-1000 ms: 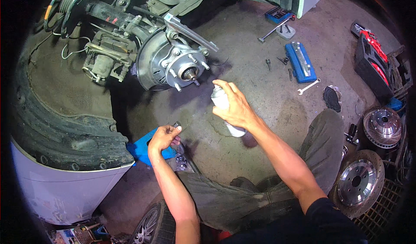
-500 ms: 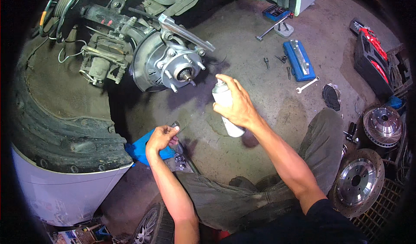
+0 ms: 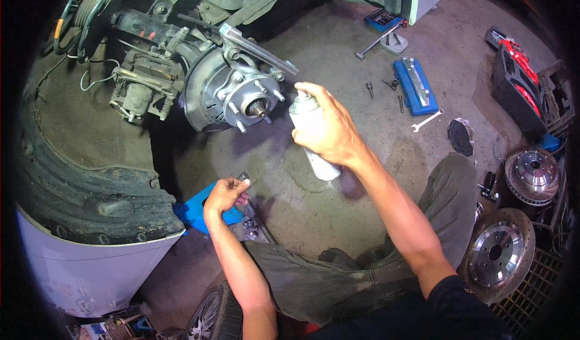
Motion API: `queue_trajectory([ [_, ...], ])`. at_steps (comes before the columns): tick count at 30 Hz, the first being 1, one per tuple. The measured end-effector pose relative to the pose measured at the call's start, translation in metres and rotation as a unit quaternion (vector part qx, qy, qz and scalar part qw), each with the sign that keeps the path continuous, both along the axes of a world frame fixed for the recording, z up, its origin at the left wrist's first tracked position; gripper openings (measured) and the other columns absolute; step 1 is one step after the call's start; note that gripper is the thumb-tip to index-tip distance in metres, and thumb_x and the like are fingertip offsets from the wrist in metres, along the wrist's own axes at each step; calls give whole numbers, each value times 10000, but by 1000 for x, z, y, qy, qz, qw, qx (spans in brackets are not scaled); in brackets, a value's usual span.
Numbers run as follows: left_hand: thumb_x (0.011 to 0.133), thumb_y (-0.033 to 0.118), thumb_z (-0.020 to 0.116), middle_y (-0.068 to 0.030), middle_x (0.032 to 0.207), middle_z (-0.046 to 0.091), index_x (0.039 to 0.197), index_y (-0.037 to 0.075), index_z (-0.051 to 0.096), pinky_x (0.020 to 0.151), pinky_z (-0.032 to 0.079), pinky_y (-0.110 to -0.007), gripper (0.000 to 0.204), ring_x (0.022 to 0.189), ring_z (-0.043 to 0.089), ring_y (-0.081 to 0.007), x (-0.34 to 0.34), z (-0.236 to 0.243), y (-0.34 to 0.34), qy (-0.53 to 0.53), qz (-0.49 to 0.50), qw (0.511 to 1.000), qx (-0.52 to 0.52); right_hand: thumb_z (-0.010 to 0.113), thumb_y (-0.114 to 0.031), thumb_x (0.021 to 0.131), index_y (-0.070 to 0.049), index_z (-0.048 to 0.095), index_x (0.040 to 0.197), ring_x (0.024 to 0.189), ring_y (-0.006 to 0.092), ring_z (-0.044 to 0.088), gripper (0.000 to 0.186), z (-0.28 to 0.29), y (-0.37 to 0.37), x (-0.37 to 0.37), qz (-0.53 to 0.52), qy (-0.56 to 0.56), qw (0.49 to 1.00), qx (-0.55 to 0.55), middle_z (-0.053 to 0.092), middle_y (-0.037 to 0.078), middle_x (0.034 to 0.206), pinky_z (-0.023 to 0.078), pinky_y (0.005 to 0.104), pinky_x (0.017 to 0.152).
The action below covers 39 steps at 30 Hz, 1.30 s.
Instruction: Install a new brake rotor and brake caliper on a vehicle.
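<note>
My right hand (image 3: 331, 125) is wrapped round a white spray can (image 3: 324, 168), its index finger on the nozzle at the top. The can tilts, its top toward the wheel hub (image 3: 251, 101), which has several bare studs and a dust shield (image 3: 202, 107) behind it. Can and hub are apart. Lower left, my left hand (image 3: 223, 196) is closed, thumb against fingers, on something small and dark that I cannot make out. A thin dark strand shows beside its fingertips. Below this hand lie a blue cloth or sheet (image 3: 196, 210) and a cluster of small metal parts (image 3: 250, 226).
An old brake caliper (image 3: 138, 92) hangs left of the hub. A blue case (image 3: 417, 86), a wrench (image 3: 428, 120) and loose bolts lie on the floor. At right are a black case with red calipers (image 3: 519, 80) and drilled brake discs (image 3: 496, 252). A grey fender (image 3: 90, 267) curves at left.
My right hand has moved slightly up and left with the spray can, closer to the hub. My left hand has stayed nearly where it was.
</note>
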<state>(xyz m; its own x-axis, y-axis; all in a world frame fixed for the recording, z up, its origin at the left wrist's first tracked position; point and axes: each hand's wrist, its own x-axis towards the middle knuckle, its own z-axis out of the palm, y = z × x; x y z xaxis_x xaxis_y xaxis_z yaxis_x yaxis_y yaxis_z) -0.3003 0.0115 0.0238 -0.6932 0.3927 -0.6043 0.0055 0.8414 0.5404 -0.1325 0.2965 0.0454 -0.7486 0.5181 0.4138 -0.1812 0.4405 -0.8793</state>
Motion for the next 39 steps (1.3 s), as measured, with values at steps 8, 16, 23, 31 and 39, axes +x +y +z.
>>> queue_trajectory([
  [8, 899, 399, 693, -138, 767, 688, 918, -54, 637, 591, 544, -316, 457, 643, 682, -194, -7, -13, -9, 1, 0, 1000, 23, 711, -227, 685, -141, 456, 1348, 1129, 373, 552, 716, -23, -18, 13, 52, -100, 993, -22, 559, 183, 1191, 444, 442, 980],
  [16, 872, 424, 716, -108, 743, 686, 906, -44, 652, 578, 540, -299, 473, 637, 681, -181, -6, -8, 1, 16, -14, 1000, 8, 690, -122, 706, -144, 427, 1349, 978, 398, 580, 695, 23, -14, -1, 23, 56, 994, 92, 523, 191, 1095, 506, 461, 849],
  [23, 872, 422, 716, -118, 753, 692, 900, -45, 656, 565, 534, -288, 472, 634, 691, -184, -8, -13, -4, 9, 4, 1000, 27, 689, -155, 711, -180, 448, 1350, 955, 413, 607, 683, -6, -20, 21, 42, -102, 987, 113, 512, 187, 1112, 529, 484, 809],
  [31, 877, 450, 702, -110, 762, 691, 913, -39, 652, 565, 530, -279, 492, 641, 691, -174, -9, -11, -1, 17, -5, 1000, 13, 691, -88, 707, -167, 470, 1332, 927, 403, 617, 668, 43, -23, 2, 32, 0, 988, 153, 508, 185, 1130, 530, 460, 801],
  [39, 874, 440, 709, -96, 750, 688, 856, -13, 656, 565, 534, -284, 456, 646, 692, -172, -8, -16, -13, 10, 13, 999, 31, 696, -109, 698, -133, 471, 1344, 1000, 383, 603, 685, 16, -27, 18, 14, -105, 984, 146, 529, 199, 1146, 508, 452, 872],
])
